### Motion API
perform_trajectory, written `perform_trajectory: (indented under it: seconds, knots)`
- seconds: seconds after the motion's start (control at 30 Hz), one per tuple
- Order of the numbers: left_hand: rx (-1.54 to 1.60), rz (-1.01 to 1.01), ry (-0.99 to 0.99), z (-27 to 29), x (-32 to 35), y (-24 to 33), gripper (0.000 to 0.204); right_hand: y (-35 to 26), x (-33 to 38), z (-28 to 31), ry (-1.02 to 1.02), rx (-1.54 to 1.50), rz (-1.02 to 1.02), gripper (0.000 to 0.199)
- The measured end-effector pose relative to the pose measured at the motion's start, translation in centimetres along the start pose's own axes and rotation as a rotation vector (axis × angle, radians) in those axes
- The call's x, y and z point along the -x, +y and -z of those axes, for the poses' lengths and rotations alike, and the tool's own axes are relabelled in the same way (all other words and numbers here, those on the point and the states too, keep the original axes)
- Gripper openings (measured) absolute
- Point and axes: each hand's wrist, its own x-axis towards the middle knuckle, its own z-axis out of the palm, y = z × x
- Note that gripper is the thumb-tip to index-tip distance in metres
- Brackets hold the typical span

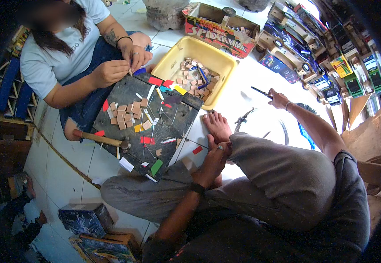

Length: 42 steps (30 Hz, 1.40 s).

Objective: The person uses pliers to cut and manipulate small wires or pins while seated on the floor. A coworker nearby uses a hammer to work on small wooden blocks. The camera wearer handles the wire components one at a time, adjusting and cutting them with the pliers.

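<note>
My left hand [214, 163], with a ring and a dark wristband, is curled closed beside my bare foot [219, 127] and the grey trouser leg. What its fingers hold, if anything, is hidden. Out to the right, my right hand [279, 99] grips a slim dark tool [260, 92] above the bright floor; its exact kind is unclear. Below that hand lies a loop of thin wire [286, 131]. In front of my left hand stands a low black work board [177, 118], strewn with small wooden blocks [127, 115], coloured scraps [156, 167] and thin rods.
Across the board, another person [89, 57] sits working with both hands together at its far edge. A hammer [107, 139] lies on the near left. Behind the board are a yellow basin [230, 65] of wooden blocks and a red box [199, 26]. Toy trucks [304, 52] crowd the right.
</note>
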Motion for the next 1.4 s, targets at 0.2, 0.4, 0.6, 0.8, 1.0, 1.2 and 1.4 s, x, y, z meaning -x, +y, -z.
perform_trajectory:
  seconds: [0.2,0.4,0.6,0.8,1.0,1.2,1.4]
  knots:
    - [-0.19,0.113,-0.302,1.1,-2.7,-2.2,0.017,0.5,0.1,1.0,0.003,0.061,-0.086,0.035]
    - [-0.64,-0.28,-0.409,1.1,-4.1,-2.9,0.021,2.2,0.7,1.1,0.016,0.07,-0.175,0.037]
    - [-0.162,-0.017,-0.293,2.0,-3.4,-2.1,0.021,4.1,0.6,1.0,0.088,0.041,-0.279,0.038]
    - [-0.065,-0.094,-0.227,1.8,-3.5,-2.0,0.019,7.4,-0.2,1.3,0.185,0.079,-0.313,0.041]
    - [-0.077,-0.045,-0.253,1.6,-3.4,-2.3,0.016,11.2,-0.6,2.0,0.362,0.05,-0.378,0.039]
    - [-0.124,-0.024,-0.251,1.5,-3.2,-2.4,0.013,16.3,-1.6,2.5,0.582,0.02,-0.456,0.035]
    - [-0.241,-0.082,-0.303,1.7,-3.7,-2.1,0.015,19.7,-1.5,4.1,0.749,-0.005,-0.499,0.032]
